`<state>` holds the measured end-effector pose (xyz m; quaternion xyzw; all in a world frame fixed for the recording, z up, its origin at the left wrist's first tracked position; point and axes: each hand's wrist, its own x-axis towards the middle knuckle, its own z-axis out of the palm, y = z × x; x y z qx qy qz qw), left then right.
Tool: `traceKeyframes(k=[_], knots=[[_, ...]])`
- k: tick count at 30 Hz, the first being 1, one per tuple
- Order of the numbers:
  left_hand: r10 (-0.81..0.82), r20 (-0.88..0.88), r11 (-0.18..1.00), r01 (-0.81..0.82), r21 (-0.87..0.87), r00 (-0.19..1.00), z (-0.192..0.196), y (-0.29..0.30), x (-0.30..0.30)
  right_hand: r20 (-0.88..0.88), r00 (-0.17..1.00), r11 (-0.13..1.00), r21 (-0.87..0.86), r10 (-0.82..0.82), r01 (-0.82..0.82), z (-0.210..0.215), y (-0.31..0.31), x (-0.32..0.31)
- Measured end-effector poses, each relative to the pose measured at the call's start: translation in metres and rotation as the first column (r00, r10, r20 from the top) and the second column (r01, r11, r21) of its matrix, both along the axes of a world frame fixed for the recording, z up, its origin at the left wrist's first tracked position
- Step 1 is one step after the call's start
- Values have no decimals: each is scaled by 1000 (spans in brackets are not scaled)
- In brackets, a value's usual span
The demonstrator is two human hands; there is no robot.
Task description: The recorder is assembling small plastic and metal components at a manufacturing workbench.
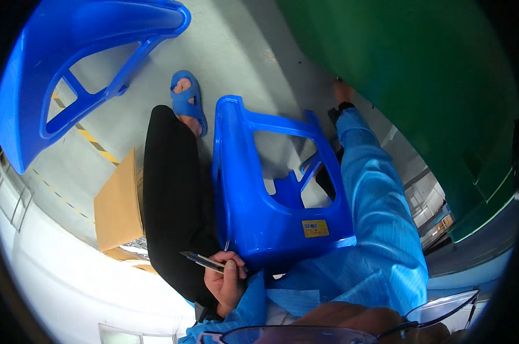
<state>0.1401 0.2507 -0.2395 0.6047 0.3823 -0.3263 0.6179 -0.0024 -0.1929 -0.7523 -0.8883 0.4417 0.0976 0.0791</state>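
Observation:
My left hand (227,281) is closed around a utility knife (203,261), its blade pointing to the left. The knife is over my black-trousered left leg, close to a blue plastic stool (253,223). That stool stands between my legs and bears a yellow label (315,228). My right arm, in a light blue sleeve, stretches far forward along the stool's right side. At its end my right hand (343,92) is beside the large green surface (408,74). Its fingers are small and dark, partly hidden, so I cannot make out what they touch.
Another blue plastic stool (27,86) is at the far left. An open cardboard box (119,206) sits beside my left leg. My left foot wears a blue sandal (186,98). Yellow-and-black tape (96,144) marks the grey floor. Stacked items (437,221) show beyond my right arm.

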Motion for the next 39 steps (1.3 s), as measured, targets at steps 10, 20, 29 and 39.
traceKeyframes(k=[10, 20, 29, 39], knots=[[-3, 12, 973, 0, 229, 1000, 2, -9, -5, -454, 882, 990, -109, -129, 88, 4, -120, -220], [-11, 253, 952, -68, 298, 968, -7, -22, -16, -566, 763, 949, -208, -314, 236, -77, -169, -217], [1, 227, 951, -71, 301, 974, -4, -29, -16, -546, 829, 988, -144, -124, 52, 5, -82, -115], [33, 151, 972, -67, 225, 988, -8, -22, -10, -619, 587, 752, 7, 521, -659, -70, -173, -207]])
